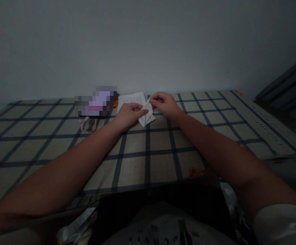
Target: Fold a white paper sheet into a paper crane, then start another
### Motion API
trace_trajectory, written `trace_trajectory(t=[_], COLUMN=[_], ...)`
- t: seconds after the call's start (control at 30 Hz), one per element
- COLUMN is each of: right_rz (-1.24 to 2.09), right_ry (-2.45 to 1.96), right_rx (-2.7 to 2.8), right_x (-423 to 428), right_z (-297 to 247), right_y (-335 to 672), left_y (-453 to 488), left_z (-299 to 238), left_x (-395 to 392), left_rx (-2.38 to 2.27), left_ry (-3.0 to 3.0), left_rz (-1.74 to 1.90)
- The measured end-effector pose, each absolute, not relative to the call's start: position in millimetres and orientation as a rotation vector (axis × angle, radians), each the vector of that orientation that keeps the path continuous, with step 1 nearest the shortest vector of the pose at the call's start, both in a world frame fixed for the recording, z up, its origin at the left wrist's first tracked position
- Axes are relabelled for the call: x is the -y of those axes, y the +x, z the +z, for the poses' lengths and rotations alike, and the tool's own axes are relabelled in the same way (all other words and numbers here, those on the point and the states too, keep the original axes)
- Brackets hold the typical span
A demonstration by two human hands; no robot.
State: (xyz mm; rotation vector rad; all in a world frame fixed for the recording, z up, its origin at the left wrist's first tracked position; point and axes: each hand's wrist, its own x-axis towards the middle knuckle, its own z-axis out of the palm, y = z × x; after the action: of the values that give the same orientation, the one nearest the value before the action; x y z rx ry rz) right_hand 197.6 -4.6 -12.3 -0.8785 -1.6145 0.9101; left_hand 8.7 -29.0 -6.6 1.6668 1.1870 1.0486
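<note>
A small folded piece of white paper (148,115), with some print on its lower part, is between my two hands above the checked tablecloth. My left hand (130,114) pinches it from the left, thumb lying over its front. At its upper right corner, the thumb and fingertips of my right hand (164,103) are closed on the paper's pointed tip. Behind my left hand lies a white printed sheet (131,98), partly covered by that hand.
A tablecloth (160,139) with dark blue lines covers the table. On the left rests a pixelated purple object (99,102) with a pale strap loop (88,124) before it. A grey wall (148,47) rises behind the table. Orange tassels (196,173) hang at the front edge.
</note>
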Motion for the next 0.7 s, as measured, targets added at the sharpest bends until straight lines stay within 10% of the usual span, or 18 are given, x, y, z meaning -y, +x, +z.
trace_trajectory(t=[0.7], right_rz=[1.121], right_ry=[-0.876], right_rx=[1.621], right_x=[4.7], right_z=[-14.4], right_y=[193.9], left_y=[9.9], left_z=[-8.7], left_x=[25.3], left_rx=[-1.07], left_ry=[1.5], left_rz=[1.326])
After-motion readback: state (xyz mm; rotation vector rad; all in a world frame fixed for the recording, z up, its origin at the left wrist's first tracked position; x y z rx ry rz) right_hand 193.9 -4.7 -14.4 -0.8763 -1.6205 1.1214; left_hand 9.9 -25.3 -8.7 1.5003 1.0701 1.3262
